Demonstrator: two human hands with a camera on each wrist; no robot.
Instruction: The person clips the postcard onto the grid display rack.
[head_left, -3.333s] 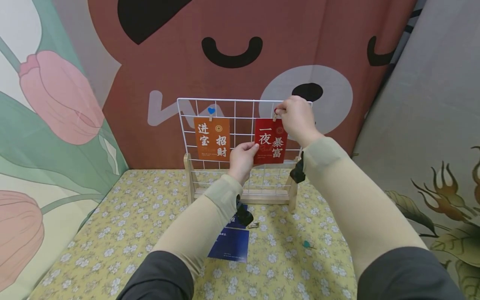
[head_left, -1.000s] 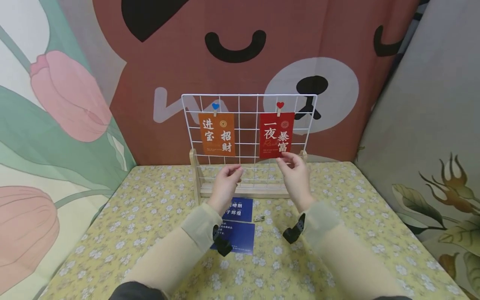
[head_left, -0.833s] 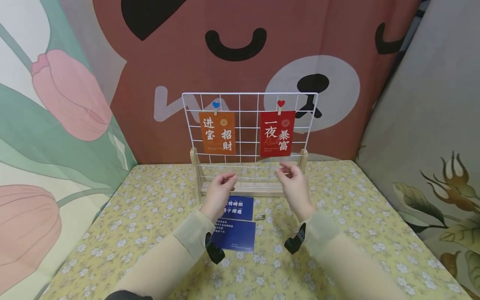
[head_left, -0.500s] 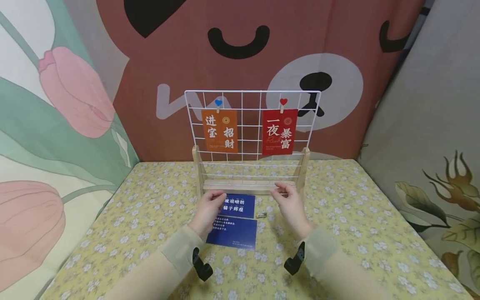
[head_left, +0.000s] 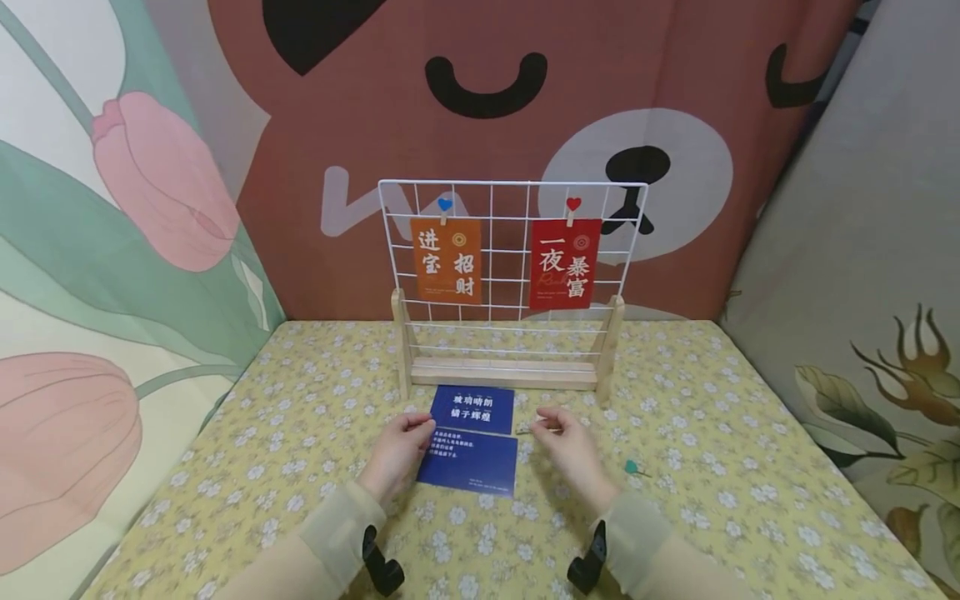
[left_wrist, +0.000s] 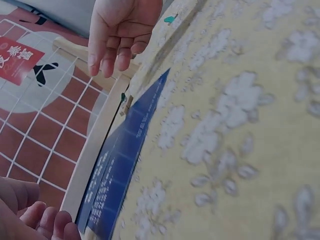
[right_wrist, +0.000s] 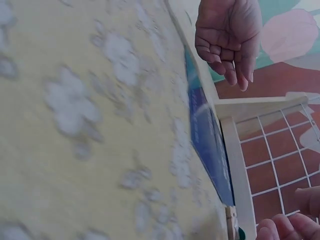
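Note:
My left hand (head_left: 397,450) hovers with loosely bent fingers at the left edge of two blue cards with white writing. These are the far card (head_left: 474,410) and the near card (head_left: 468,461), lying flat on the tablecloth. Across from it, my right hand (head_left: 566,454) hangs beside a small wooden clothespin (left_wrist: 126,106), mostly hidden behind its fingers in the head view. In both wrist views the fingers of each hand look relaxed and hold nothing. An orange card (head_left: 447,262) and a red card (head_left: 564,265) hang from clothespins with a blue and a red heart.
Behind the hands stands a white wire grid (head_left: 510,287) in a wooden base (head_left: 502,372). A second clothespin with a green heart (head_left: 632,467) lies right of my right hand. Floral yellow cloth (head_left: 330,375) covers the table, with printed curtains around.
My right hand has let go of the red card's clothespin, and my left hand has left that card. Both have come down to the blue cards, moving apart; the red card now hangs by itself.

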